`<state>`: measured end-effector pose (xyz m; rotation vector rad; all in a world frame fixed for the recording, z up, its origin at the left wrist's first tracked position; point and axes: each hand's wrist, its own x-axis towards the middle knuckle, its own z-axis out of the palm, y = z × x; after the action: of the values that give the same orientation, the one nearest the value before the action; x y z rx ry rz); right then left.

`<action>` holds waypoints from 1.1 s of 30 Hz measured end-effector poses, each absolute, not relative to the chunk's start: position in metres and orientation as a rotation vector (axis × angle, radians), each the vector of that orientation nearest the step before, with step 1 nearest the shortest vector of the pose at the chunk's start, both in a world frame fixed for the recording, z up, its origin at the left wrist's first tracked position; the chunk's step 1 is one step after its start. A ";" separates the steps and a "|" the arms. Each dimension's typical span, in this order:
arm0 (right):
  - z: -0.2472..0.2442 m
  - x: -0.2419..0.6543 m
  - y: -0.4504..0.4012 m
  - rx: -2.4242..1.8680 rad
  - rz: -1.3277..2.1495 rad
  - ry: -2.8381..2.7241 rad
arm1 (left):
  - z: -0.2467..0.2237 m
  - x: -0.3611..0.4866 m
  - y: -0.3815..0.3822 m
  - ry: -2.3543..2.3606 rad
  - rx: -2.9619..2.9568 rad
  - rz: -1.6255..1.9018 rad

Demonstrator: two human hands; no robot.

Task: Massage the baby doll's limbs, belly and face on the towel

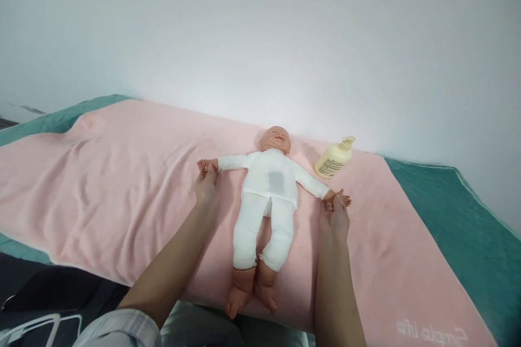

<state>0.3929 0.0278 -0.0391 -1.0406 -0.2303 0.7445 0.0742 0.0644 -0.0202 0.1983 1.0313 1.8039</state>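
A baby doll [271,179] in a white top and white trousers lies on its back on a pink cloth [134,173], arms spread wide and head toward the wall. My left hand [206,187] is closed around the doll's hand on the left side. On the right side, my right hand [337,214] grips the doll's other hand, whose fingers stick out past my thumb. A pale yellow pump bottle [334,160] stands slightly tilted on the cloth, just beyond my right hand and to the right of the doll's head.
Under the pink cloth, a green cloth [448,211] shows at both sides. A pale wall [260,38] rises behind. At the lower left are dark items and a white cable [55,325]. Lettering marks the pink cloth's lower right corner.
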 end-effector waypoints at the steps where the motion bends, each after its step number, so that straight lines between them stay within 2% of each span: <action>1: -0.040 0.393 0.027 -1.044 0.740 -0.242 | -0.019 0.077 0.062 1.077 0.252 1.814; 9: -0.025 0.373 0.019 -1.049 0.576 -0.430 | -0.004 0.100 0.040 1.255 0.930 1.907; 17: -0.008 0.319 0.006 -1.138 0.149 -1.091 | -0.015 0.122 0.030 1.075 2.278 1.609; 21: -0.012 0.311 0.002 -1.114 -0.134 -1.588 | -0.015 0.125 0.034 1.092 2.455 1.574; 25: -0.012 0.310 0.004 -1.086 -0.353 -1.761 | -0.014 0.126 0.034 1.062 2.556 1.558; 33: -0.011 0.306 0.005 -1.071 -0.281 -1.776 | -0.013 0.127 0.034 1.056 2.585 1.558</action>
<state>0.3061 0.0047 -0.0114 -1.0712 -1.7760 -0.2814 0.1273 0.0340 -0.0132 2.5853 1.0561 1.5584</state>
